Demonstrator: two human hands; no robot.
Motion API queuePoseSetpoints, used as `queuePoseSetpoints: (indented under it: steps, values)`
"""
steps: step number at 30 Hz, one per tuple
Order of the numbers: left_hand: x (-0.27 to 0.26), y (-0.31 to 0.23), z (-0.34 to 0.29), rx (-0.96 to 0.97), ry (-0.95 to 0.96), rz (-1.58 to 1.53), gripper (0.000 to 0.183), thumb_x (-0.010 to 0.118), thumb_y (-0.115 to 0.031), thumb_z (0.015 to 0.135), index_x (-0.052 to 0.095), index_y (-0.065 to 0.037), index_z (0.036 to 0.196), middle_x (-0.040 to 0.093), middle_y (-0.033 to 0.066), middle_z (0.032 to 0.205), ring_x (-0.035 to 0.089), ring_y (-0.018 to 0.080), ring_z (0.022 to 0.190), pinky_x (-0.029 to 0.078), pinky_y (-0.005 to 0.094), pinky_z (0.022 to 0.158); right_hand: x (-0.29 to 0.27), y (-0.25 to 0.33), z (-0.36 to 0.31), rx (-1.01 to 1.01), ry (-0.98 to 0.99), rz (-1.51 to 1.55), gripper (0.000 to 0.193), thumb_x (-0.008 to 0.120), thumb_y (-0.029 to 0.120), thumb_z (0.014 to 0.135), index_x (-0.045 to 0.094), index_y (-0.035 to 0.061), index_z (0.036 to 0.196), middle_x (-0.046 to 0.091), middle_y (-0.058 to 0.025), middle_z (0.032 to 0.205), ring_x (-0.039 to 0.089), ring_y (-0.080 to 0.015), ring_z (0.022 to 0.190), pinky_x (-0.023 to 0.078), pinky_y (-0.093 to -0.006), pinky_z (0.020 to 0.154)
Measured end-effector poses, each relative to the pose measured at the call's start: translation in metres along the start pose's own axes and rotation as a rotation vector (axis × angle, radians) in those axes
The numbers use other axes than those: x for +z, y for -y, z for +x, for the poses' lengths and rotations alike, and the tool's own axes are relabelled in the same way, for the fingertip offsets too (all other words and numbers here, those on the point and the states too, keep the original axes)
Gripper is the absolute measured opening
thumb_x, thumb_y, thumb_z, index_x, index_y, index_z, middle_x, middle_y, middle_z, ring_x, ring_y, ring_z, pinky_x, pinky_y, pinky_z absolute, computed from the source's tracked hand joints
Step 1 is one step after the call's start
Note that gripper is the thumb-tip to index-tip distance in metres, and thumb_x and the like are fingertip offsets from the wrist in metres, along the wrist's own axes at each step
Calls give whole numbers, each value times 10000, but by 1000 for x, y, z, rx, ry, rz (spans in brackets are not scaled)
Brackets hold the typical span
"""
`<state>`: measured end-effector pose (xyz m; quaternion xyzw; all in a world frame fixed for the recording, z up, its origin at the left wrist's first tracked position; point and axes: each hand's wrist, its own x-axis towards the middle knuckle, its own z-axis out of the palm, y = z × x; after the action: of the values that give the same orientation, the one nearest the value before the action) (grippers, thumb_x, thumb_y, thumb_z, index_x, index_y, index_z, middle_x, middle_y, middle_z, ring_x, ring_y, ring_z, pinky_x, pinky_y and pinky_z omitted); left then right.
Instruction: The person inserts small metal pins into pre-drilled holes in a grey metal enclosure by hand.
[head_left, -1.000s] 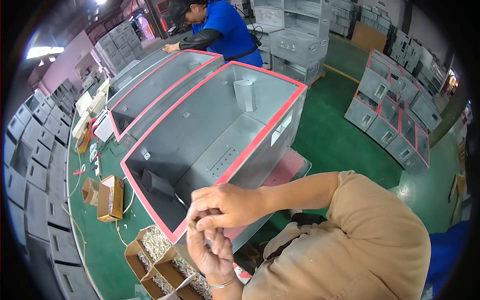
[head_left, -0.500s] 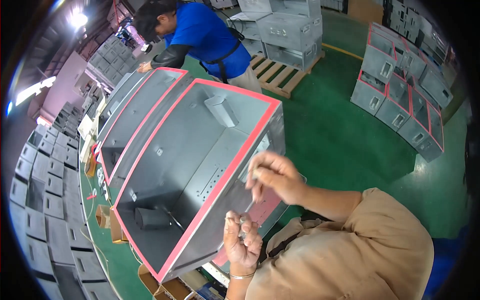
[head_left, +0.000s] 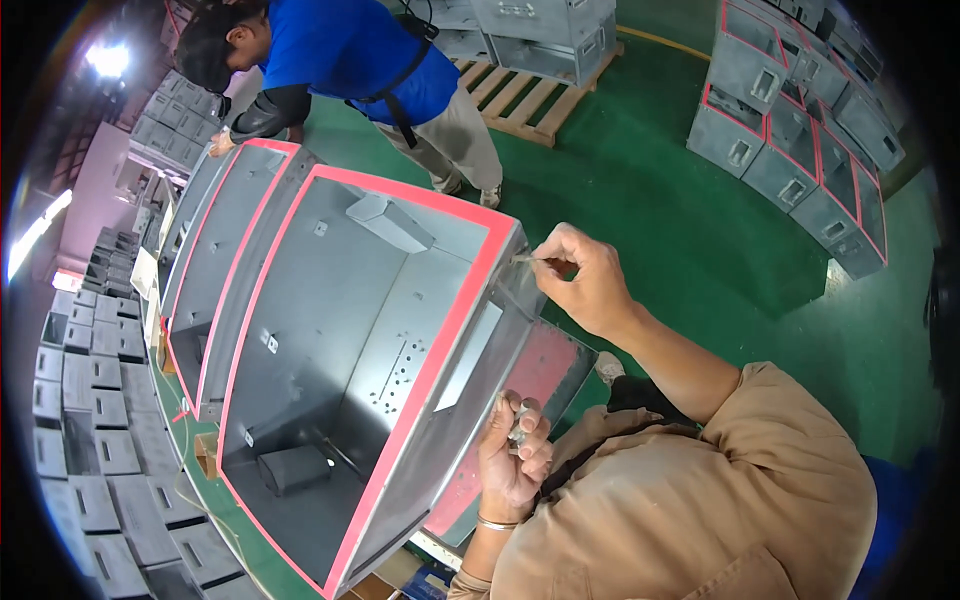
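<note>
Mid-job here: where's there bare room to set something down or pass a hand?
Green floor lies bare between the wooden pallet and right-hand stacked boxes. Inside the nearest box, there's room between the far angled piece and near dark block. It's crowded outside its right wall, by the left hand and right hand, and toward the next box.

Creased tan shirt (head_left: 690, 480), short loose sleeve (head_left: 795, 425), slim shiny left-wrist bracelet (head_left: 497, 525)

The right hand (head_left: 585, 278) has parted from the left hand (head_left: 512, 458), now beyond it at the metal box (head_left: 330, 290)'s corner.
</note>
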<state>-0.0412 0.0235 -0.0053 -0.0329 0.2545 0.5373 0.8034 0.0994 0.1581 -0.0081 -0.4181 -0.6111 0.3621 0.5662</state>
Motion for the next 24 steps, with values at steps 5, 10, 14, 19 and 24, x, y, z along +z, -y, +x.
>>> queuePoseSetpoints:
  steps: [5, 10, 14, 19, 24]
  values:
    - [-9, -5, -6, -38, 5, -9, 108, 439, -215, 854, 466, -110, 852, 435, 27, 672, 346, 73, 472, 246, 159, 334, 9, -1, -4, -40, -78, 35, 105, 564, -46, 694, 476, 10, 699, 474, 3, 594, 449, -32, 529, 387, -184, 486]
    - [-15, -8, -12, -60, -40, 43, 127, 422, -206, 857, 452, -84, 839, 427, 24, 673, 323, 62, 460, 251, 159, 320, 17, -4, -6, -115, -119, 29, 113, 567, -43, 696, 469, 13, 703, 461, -3, 565, 448, -37, 502, 375, -180, 462]
    - [-21, -10, -14, -87, -19, 64, 117, 427, -202, 852, 452, -88, 847, 440, 23, 688, 321, 62, 469, 246, 154, 330, 20, -4, -3, -43, -105, 6, 111, 572, -16, 715, 465, 10, 704, 489, -17, 581, 456, -55, 477, 370, -191, 439]
    - [-26, -9, -11, -80, 24, 104, 94, 428, -187, 857, 454, -97, 857, 471, 38, 700, 351, 87, 477, 241, 168, 346, 21, -1, -4, 51, -121, 113, 116, 568, 24, 740, 463, 16, 692, 504, -32, 560, 465, -77, 449, 364, -222, 418]
    - [-24, -9, -14, -57, -11, 102, 79, 433, -182, 857, 447, -104, 855, 468, 35, 680, 354, 82, 466, 233, 163, 338, 19, -10, -2, -39, -15, -235, 215, 492, 167, 810, 465, 30, 646, 471, -54, 477, 470, -97, 423, 360, -256, 408]
